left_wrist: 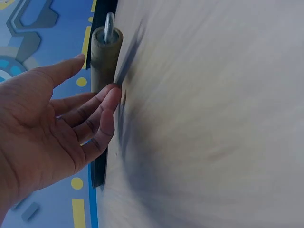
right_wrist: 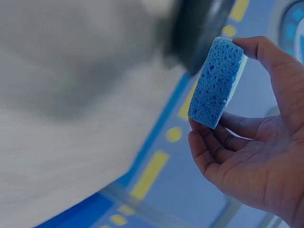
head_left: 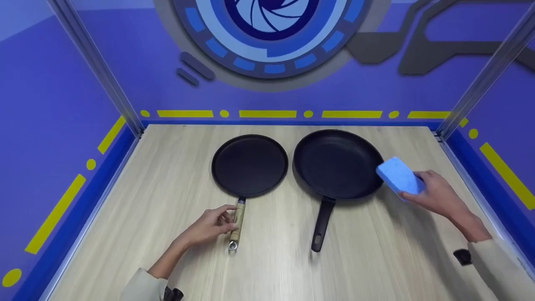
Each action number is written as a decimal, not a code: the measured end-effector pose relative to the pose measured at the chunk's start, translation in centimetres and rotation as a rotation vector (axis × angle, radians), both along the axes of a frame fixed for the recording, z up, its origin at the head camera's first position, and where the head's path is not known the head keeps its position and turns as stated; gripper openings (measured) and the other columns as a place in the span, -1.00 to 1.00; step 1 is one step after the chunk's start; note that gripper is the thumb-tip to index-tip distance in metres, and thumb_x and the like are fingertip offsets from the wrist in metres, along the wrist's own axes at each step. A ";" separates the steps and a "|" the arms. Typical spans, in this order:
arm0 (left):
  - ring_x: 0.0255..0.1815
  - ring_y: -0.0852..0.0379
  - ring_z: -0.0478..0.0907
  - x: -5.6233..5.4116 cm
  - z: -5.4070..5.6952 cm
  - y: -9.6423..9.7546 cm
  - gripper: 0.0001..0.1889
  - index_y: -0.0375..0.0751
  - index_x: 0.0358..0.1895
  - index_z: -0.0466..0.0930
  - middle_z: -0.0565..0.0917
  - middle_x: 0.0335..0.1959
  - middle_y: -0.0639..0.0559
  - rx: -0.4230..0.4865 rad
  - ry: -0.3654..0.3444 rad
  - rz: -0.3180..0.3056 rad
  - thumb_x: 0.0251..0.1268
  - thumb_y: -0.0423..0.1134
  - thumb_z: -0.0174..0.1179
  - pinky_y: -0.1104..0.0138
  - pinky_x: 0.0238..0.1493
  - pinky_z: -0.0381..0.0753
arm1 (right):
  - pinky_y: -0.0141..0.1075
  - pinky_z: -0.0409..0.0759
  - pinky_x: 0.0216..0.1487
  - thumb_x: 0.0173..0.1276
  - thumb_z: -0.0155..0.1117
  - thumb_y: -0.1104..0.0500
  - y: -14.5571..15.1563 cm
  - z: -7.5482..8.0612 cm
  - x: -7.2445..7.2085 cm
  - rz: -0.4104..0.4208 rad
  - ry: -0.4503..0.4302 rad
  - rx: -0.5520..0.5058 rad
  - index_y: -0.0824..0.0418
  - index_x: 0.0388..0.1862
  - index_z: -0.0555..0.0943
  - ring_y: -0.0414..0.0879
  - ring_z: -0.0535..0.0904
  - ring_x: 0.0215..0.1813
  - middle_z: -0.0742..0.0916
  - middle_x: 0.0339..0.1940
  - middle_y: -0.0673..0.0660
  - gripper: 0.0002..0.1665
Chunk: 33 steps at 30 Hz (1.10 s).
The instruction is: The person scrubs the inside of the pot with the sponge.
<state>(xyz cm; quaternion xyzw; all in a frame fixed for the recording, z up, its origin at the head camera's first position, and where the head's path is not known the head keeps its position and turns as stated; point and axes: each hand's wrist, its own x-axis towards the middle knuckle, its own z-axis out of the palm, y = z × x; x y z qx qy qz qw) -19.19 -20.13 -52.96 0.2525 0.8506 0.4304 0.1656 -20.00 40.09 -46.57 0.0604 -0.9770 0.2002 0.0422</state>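
Observation:
A flat black pan (head_left: 250,165) with a bamboo-like handle (head_left: 237,221) lies left of a deeper black frying pan (head_left: 337,163) with a black handle (head_left: 323,225). My left hand (head_left: 211,225) is at the left side of the light handle, thumb and fingers spread loosely beside it. In the left wrist view the thumb stands apart from that handle (left_wrist: 105,59), whose end carries a metal ring. Between thumb and fingers, my right hand (head_left: 436,192) pinches a blue sponge (right_wrist: 217,81). The sponge (head_left: 399,177) is at the frying pan's right rim, seemingly raised above the table.
Both pans rest on a light wood-grain table (head_left: 267,267). A blue-purple printed wall (head_left: 267,98) stands behind it, and side panels rise at left and right with metal corner posts (head_left: 100,67).

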 end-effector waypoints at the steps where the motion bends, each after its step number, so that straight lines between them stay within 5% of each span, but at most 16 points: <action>1: -0.23 0.08 0.69 0.1 0.0 0.1 -0.42 -0.39 0.40 0.39 0.71 -0.11 -0.18 0.006 -0.004 0.006 0.46 -0.15 0.26 0.42 -0.19 0.61 | 0.34 0.55 0.02 0.18 0.56 0.02 -0.7 0.4 -0.5 0.019 0.021 0.009 0.69 0.25 0.42 0.46 0.54 0.03 0.56 0.10 0.64 -0.06; 6: -0.27 0.17 0.61 0.8 0.2 0.5 -0.32 -0.39 0.44 0.33 0.69 -0.14 -0.13 -0.014 -0.018 0.059 0.38 -0.15 0.34 0.43 -0.24 0.55 | 0.25 0.57 0.01 0.16 0.57 0.00 -4.0 1.7 -3.1 0.092 0.084 0.041 0.62 0.26 0.45 0.36 0.56 0.03 0.59 0.08 0.56 -0.08; 14: -0.48 0.25 0.54 1.2 0.5 1.6 -0.24 -0.41 0.43 0.36 0.67 -0.32 0.01 -0.103 -0.034 0.177 0.25 -0.12 0.44 0.43 -0.42 0.51 | 0.21 0.54 0.11 0.19 0.54 -0.03 -10.0 3.4 -7.5 0.183 0.068 0.018 0.52 0.36 0.43 0.33 0.52 0.15 0.56 0.22 0.51 -0.06; 19: -0.53 0.22 0.56 1.0 0.8 2.0 -0.20 -0.45 0.43 0.35 0.67 -0.36 0.03 -0.128 -0.063 0.222 0.21 -0.15 0.47 0.41 -0.45 0.51 | 0.17 0.54 0.22 0.12 0.60 -0.02 -14.3 4.1 -9.8 0.320 0.084 0.031 0.47 0.35 0.46 0.32 0.53 0.21 0.58 0.23 0.48 -0.05; 25: -0.52 0.21 0.58 1.2 0.8 2.4 -0.17 -0.45 0.46 0.33 0.69 -0.39 0.02 -0.127 -0.107 0.249 0.19 -0.17 0.49 0.38 -0.48 0.51 | 0.05 0.56 0.28 0.11 0.60 -0.08 -19.6 3.7 -11.8 0.497 0.025 0.115 0.40 0.37 0.48 0.21 0.55 0.22 0.60 0.23 0.38 -0.04; 33: -0.49 0.24 0.56 1.3 0.9 2.7 -0.17 -0.43 0.48 0.32 0.70 -0.35 -0.01 -0.121 -0.121 0.264 0.20 -0.18 0.49 0.39 -0.46 0.49 | -0.02 0.57 0.27 0.12 0.59 -0.05 -25.4 1.3 -13.9 0.545 -0.074 0.232 0.32 0.35 0.52 0.16 0.57 0.17 0.61 0.21 0.32 -0.12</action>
